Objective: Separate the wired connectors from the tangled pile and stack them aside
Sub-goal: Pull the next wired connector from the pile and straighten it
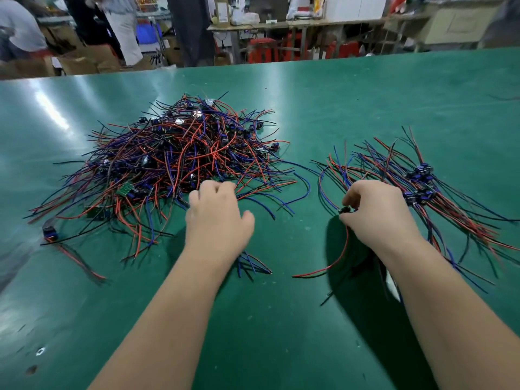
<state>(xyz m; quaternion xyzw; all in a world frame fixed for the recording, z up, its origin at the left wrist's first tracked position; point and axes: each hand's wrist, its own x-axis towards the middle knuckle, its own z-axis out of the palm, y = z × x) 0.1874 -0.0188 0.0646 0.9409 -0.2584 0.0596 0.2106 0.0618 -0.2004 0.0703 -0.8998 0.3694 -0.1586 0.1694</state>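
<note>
- The tangled pile [180, 153] lies on the left half of the bench [281, 319], toward the far edge. The sorted stack [419, 187] fans out by the right edge, with its blue housings roughly in a row.
- The right hand [377, 209] pinches one wired connector [344, 210] by its dark housing, between thumb and fingertips, just left of the stack. Its red lead [334, 260] trails toward the near edge.
- The left hand [218, 212] is knuckles-up at the pile's near fringe, with the fingers curled down among the wires. Whether they grip one cannot be told.
- The step in hand looks like laying the freed piece on the stack. It is best carried by the housing and set against the row already there, with the leads running the same way so nothing re-tangles.
- The trailing lead should be lifted clear of the stack's nearest strands before lowering.
- For the next pick, it is better to draw slowly on a housing than on a wire end, and to pin the pile if neighbouring wires rise.
</note>
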